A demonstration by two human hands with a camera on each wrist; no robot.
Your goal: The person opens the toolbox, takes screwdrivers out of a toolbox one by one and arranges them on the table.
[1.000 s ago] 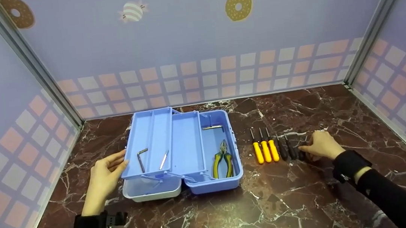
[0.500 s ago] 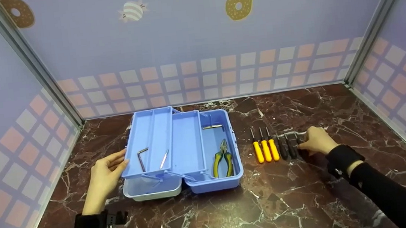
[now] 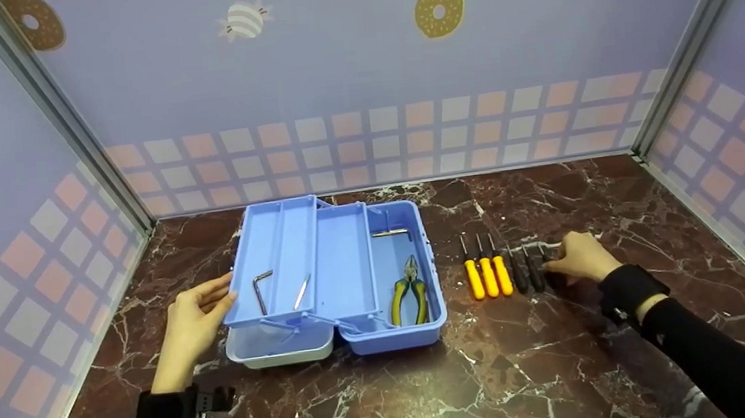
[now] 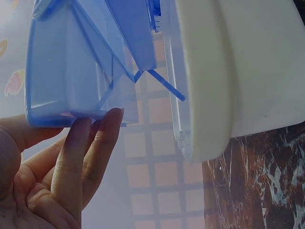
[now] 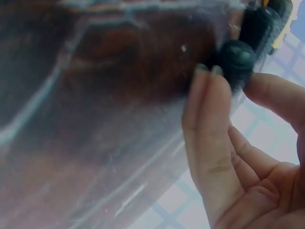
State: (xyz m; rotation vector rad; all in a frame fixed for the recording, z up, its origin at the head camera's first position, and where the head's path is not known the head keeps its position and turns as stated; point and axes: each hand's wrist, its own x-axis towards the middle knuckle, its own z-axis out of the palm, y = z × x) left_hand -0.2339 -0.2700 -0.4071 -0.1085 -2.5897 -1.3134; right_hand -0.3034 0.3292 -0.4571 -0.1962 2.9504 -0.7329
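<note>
A blue toolbox (image 3: 397, 340) stands unfolded with its stepped trays raised. My left hand (image 3: 192, 325) holds the left edge of the top tray (image 3: 242, 309), and in the left wrist view its fingertips touch the tray's blue wall (image 4: 71, 71). At the right, my right hand (image 3: 582, 258) pinches a black-handled screwdriver (image 5: 237, 59) between thumb and fingers. That screwdriver is the rightmost of a row and mostly hidden in the head view. Beside it lie two black-handled screwdrivers (image 3: 534, 280), then three yellow-handled screwdrivers (image 3: 490, 286).
Green-handled pliers (image 3: 398, 296) and an L-shaped hex key (image 3: 389, 233) lie in the box's deep section. The top tray carries another hex key (image 3: 258, 296) and a thin metal piece (image 3: 301, 292). Patterned walls enclose the marble-look table (image 3: 393, 401) at the back and both sides.
The right hand has shifted slightly left and away from me with the rightmost black-handled screwdriver, closer to the row. It is nearly still over the last half second. The left hand stays put.
</note>
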